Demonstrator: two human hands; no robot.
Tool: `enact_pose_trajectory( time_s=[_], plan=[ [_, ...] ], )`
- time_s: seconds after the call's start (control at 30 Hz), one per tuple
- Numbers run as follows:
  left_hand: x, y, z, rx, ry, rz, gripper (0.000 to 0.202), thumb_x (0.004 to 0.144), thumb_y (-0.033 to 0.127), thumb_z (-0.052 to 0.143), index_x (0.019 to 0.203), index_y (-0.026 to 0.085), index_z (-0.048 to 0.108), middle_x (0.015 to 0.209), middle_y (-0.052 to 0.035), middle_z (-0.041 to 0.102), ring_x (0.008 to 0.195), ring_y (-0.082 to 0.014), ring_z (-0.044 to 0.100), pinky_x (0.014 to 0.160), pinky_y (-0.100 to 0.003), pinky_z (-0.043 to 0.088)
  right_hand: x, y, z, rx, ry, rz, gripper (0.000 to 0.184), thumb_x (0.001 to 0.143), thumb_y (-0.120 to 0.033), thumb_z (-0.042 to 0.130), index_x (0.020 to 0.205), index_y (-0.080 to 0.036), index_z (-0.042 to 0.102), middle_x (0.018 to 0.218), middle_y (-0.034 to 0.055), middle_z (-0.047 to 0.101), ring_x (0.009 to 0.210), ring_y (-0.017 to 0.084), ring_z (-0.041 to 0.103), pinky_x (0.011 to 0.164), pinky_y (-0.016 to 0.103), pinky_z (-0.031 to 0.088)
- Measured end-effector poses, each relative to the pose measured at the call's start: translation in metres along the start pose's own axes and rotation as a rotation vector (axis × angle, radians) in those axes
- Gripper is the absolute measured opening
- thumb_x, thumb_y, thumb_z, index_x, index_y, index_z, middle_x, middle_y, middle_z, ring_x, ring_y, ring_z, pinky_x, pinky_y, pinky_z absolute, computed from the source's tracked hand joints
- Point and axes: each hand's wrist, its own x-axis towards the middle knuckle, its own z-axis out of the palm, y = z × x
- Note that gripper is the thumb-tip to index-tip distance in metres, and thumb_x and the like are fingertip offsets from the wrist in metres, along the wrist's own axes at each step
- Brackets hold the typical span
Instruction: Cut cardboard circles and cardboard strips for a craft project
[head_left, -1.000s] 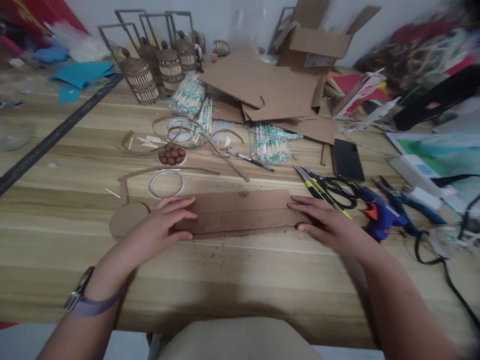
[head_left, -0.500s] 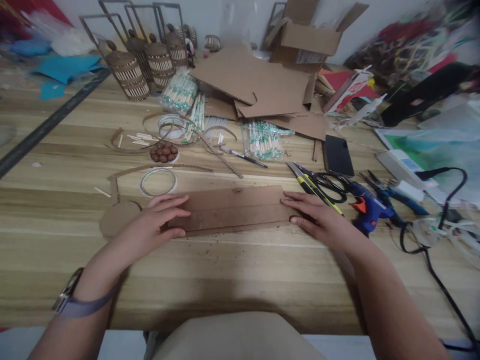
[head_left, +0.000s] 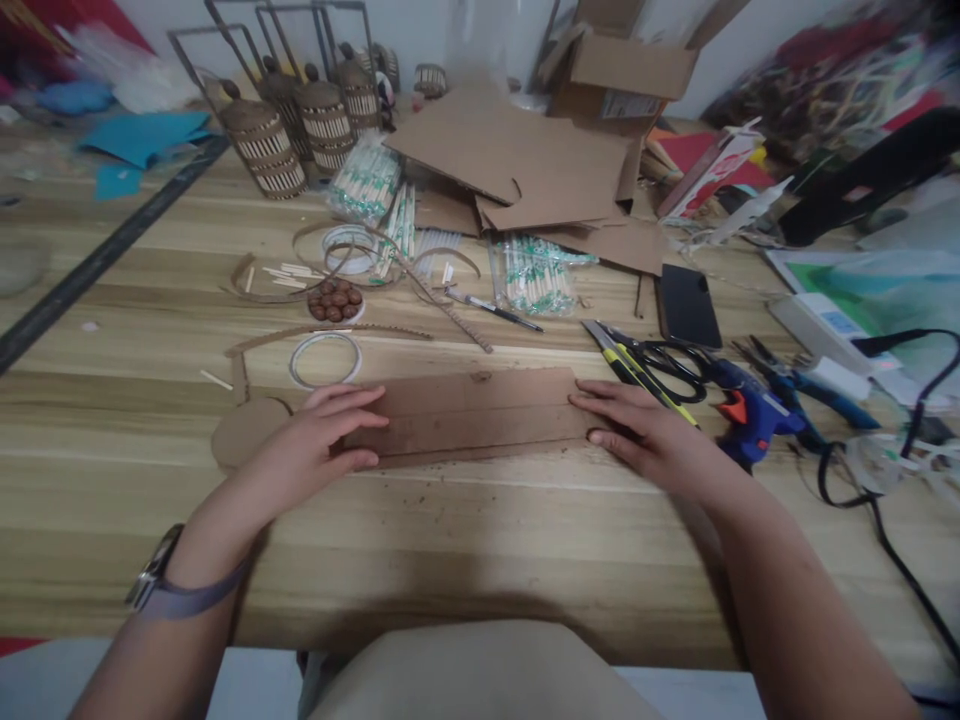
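Note:
A long brown cardboard piece (head_left: 472,415) lies crosswise on the wooden table, with crease or cut lines running along its length. On its left end rest the fingers of my left hand (head_left: 319,435), stretched out and apart, the thumb by the near edge. My right hand (head_left: 637,425) touches the right end with extended fingertips, its thumb at the near corner. Beside my left wrist is a round cardboard disc (head_left: 251,430), partly covered by that hand. A yellow and black utility knife (head_left: 637,370) and black-handled scissors (head_left: 671,368) lie just beyond my right hand.
Right of the scissors are a blue glue gun (head_left: 757,415), pliers (head_left: 814,390) and a black cable (head_left: 881,530). Beyond the strip lie a tape ring (head_left: 325,360), brown beads (head_left: 335,300), a pen (head_left: 499,310) and cardboard sheets (head_left: 517,160). Small lantern-like models (head_left: 262,145) stand back left.
The view has shifted slightly, so everything sits a little further right. Both hands keep the same places on the cardboard piece.

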Motion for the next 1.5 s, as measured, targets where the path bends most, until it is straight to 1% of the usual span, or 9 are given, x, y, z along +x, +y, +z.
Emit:
enact_pose_trajectory(
  time_s=[0.2, 0.37, 0.5, 0.73, 0.87, 1.07, 1.2, 1.33, 1.5],
  plan=[
    [0.000, 0.000, -0.001, 0.022, -0.018, 0.003, 0.030, 0.096, 0.045, 0.061, 0.116, 0.027, 0.073, 0.148, -0.0076, 0.060, 0.138, -0.0307, 0.049, 0.113, -0.054, 0.043, 0.001, 0.002, 0.001, 0.005, 0.006, 0.003, 0.040, 0.100, -0.041, 0.055, 0.135, -0.028, 0.066, 0.143, 0.0124, 0.063, 0.133, 0.032, 0.058, 0.108, 0.057, 0.050],
    [-0.001, -0.004, 0.003, 0.002, 0.014, 0.010, 0.033, 0.095, 0.051, 0.061, 0.116, 0.028, 0.074, 0.146, -0.0075, 0.061, 0.137, -0.0326, 0.050, 0.112, -0.057, 0.043, 0.001, 0.000, 0.000, 0.014, 0.007, 0.009, 0.039, 0.099, -0.039, 0.056, 0.135, -0.027, 0.066, 0.142, 0.0128, 0.063, 0.133, 0.031, 0.058, 0.109, 0.055, 0.050],
    [-0.001, -0.007, 0.005, 0.002, 0.034, 0.014, 0.037, 0.097, 0.056, 0.057, 0.115, 0.028, 0.074, 0.146, -0.0079, 0.061, 0.138, -0.0331, 0.050, 0.113, -0.059, 0.042, 0.000, -0.002, 0.000, 0.015, 0.010, 0.002, 0.039, 0.099, -0.036, 0.056, 0.135, -0.026, 0.066, 0.142, 0.0139, 0.063, 0.134, 0.031, 0.057, 0.109, 0.055, 0.050],
    [0.002, -0.014, 0.005, 0.006, 0.033, 0.033, 0.041, 0.097, 0.058, 0.054, 0.118, 0.028, 0.073, 0.146, -0.0082, 0.061, 0.139, -0.0325, 0.051, 0.113, -0.056, 0.044, -0.002, -0.003, 0.002, 0.007, 0.017, 0.022, 0.038, 0.099, -0.035, 0.056, 0.135, -0.028, 0.066, 0.143, 0.0129, 0.062, 0.134, 0.029, 0.057, 0.110, 0.054, 0.049],
    [0.002, -0.011, 0.006, 0.002, 0.070, 0.040, 0.046, 0.099, 0.061, 0.051, 0.118, 0.026, 0.073, 0.146, -0.0101, 0.061, 0.138, -0.0318, 0.052, 0.113, -0.057, 0.044, -0.002, -0.004, 0.003, 0.001, 0.028, 0.030, 0.039, 0.100, -0.037, 0.055, 0.136, -0.028, 0.066, 0.143, 0.0128, 0.062, 0.133, 0.030, 0.058, 0.110, 0.054, 0.049],
    [0.000, -0.005, 0.003, 0.010, 0.040, 0.045, 0.043, 0.101, 0.055, 0.051, 0.120, 0.024, 0.073, 0.145, -0.0101, 0.062, 0.140, -0.0316, 0.050, 0.115, -0.057, 0.043, -0.001, -0.004, 0.005, -0.011, 0.044, 0.000, 0.039, 0.101, -0.037, 0.052, 0.136, -0.025, 0.065, 0.146, 0.0152, 0.059, 0.134, 0.032, 0.057, 0.109, 0.058, 0.049],
    [-0.001, -0.004, 0.002, 0.027, 0.037, 0.032, 0.039, 0.100, 0.053, 0.053, 0.118, 0.027, 0.076, 0.142, -0.0075, 0.065, 0.135, -0.0310, 0.053, 0.113, -0.056, 0.044, 0.000, -0.004, 0.004, -0.010, 0.033, -0.016, 0.040, 0.100, -0.037, 0.053, 0.138, -0.026, 0.064, 0.146, 0.0133, 0.060, 0.135, 0.033, 0.056, 0.110, 0.060, 0.048],
    [-0.001, -0.003, 0.003, 0.042, 0.058, 0.043, 0.039, 0.101, 0.052, 0.053, 0.117, 0.027, 0.077, 0.139, -0.0069, 0.067, 0.128, -0.0300, 0.057, 0.109, -0.055, 0.047, 0.000, -0.004, 0.004, -0.012, 0.036, -0.027, 0.040, 0.100, -0.036, 0.054, 0.138, -0.026, 0.064, 0.144, 0.0121, 0.062, 0.134, 0.032, 0.057, 0.111, 0.057, 0.048],
    [-0.002, -0.002, 0.004, 0.049, 0.082, 0.092, 0.040, 0.102, 0.051, 0.051, 0.118, 0.024, 0.076, 0.138, -0.0081, 0.068, 0.126, -0.0290, 0.058, 0.106, -0.051, 0.050, 0.000, -0.003, 0.006, -0.028, 0.061, -0.052, 0.039, 0.102, -0.034, 0.053, 0.138, -0.022, 0.064, 0.142, 0.0142, 0.063, 0.132, 0.031, 0.058, 0.109, 0.056, 0.050]
  ],
)
